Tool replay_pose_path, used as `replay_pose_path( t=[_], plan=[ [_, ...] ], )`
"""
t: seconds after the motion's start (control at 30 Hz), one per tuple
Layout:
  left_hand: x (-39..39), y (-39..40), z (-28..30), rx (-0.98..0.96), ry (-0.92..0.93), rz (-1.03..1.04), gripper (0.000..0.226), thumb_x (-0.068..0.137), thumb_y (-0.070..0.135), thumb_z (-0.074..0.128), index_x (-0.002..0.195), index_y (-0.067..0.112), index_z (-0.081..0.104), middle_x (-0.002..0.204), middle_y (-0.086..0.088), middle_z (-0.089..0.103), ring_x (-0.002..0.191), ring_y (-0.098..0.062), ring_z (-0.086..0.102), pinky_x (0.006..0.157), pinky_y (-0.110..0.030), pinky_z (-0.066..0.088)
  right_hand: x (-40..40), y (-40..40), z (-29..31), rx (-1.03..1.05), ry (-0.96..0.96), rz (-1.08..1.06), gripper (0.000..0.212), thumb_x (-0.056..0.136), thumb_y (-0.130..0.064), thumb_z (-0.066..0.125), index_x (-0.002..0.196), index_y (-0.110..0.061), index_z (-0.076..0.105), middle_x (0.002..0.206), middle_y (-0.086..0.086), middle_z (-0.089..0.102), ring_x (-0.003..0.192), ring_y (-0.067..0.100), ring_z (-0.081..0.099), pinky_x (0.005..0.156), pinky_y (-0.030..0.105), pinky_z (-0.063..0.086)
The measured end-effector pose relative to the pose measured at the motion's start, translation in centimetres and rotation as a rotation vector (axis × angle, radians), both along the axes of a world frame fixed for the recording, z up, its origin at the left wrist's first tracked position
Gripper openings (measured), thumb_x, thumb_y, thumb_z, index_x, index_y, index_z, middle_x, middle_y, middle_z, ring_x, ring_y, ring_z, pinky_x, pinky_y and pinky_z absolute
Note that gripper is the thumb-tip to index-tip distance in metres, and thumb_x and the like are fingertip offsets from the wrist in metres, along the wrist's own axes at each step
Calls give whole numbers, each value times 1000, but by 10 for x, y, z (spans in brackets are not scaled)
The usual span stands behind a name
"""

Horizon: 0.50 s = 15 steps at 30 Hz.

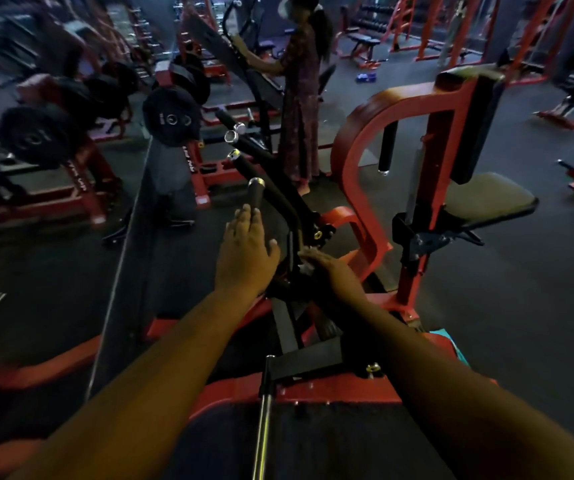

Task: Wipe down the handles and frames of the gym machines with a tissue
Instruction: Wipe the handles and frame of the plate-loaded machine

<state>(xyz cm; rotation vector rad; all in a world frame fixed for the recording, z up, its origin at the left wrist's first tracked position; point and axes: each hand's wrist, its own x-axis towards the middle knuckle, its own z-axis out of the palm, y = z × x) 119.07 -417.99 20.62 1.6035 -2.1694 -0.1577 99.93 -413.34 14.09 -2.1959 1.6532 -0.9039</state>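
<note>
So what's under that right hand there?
The right hand presses on the machine's black frame, with a scrap of pale tissue showing at its edge. Most of the tissue is covered by the hand.

black handle (271,197) upright, red frame (358,161) curved

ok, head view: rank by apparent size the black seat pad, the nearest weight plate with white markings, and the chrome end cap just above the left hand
1. Black seat pad, largest as it looks.
2. Weight plate; it sits farther from the camera, so its true size against the pad is unsure.
3. Chrome end cap, clearly smallest, just beyond the left hand.
</note>
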Motion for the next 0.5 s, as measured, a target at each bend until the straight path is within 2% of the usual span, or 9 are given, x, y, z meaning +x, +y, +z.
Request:
replay_pose_path(
  t=[0.03,0.07,0.1,0.17,0.23,0.27,0.37,0.4,0.5],
  plan=[
    [-1,4,-2,-34,-40,9,69,105,36,45,161,5,18,170,-16,12,158,-29,10,127,-40,9,10,-1,-5,-39,-3,9,14,95,-12,65,105,-20,67,106,-7,65,103,17,62,85,29,48],
    [-2,6,-4,-59,-76,10,68,105,35,45,161,4,19,169,-18,14,157,-30,11,126,-40,7,22,1,-11,-32,-69,-57,11,97,-13,62,93,-24,64,90,-6,60,86,17,58,77,32,46],
    [-2,9,-5,-83,-112,10,68,105,34,44,161,4,19,169,-19,15,157,-31,11,126,-40,6,33,8,-21,-42,-113,-80,14,98,-15,60,89,-26,64,84,-6,56,81,15,53,75,35,44],
    [-2,9,-7,-114,-194,-2,68,105,34,42,161,5,18,168,-21,16,157,-33,12,126,-42,7,47,27,-41,-19,-142,-127,16,99,-21,55,102,-22,71,92,-7,62,87,11,58,83,36,49],
    [-1,6,-8,-137,-269,-10,67,105,35,40,161,4,18,166,-23,20,156,-35,15,127,-45,10,56,43,-40,-31,-178,-209,32,97,-36,50,115,-20,71,102,-6,71,95,14,67,91,41,55],
    [-1,6,-7,-145,-297,-12,67,105,35,40,160,4,19,165,-24,22,156,-36,17,127,-46,11,58,49,-34,-23,-226,-230,31,96,-34,51,115,-21,72,103,-7,73,97,13,69,93,41,56],
    [-2,6,-4,-145,-346,-22,66,105,36,39,160,3,21,164,-25,23,155,-37,18,127,-47,11,60,56,-11,-66,-456,-207,31,95,-2,57,120,-11,74,113,-11,72,103,-11,64,93,16,50],
    [-2,6,-2,-141,-361,-25,67,105,37,38,160,3,20,165,-25,22,155,-37,17,127,-47,11,57,57,-3,-32,-525,-201,33,96,-3,55,122,-11,73,115,-10,71,102,-12,64,90,14,50],
    [-1,6,2,-128,-437,-48,71,106,43,34,162,5,10,168,-22,17,157,-35,11,128,-50,4,46,56,11,8,-614,-277,33,97,-14,52,123,-17,74,113,-5,76,99,4,71,87,28,58]
  ],
)
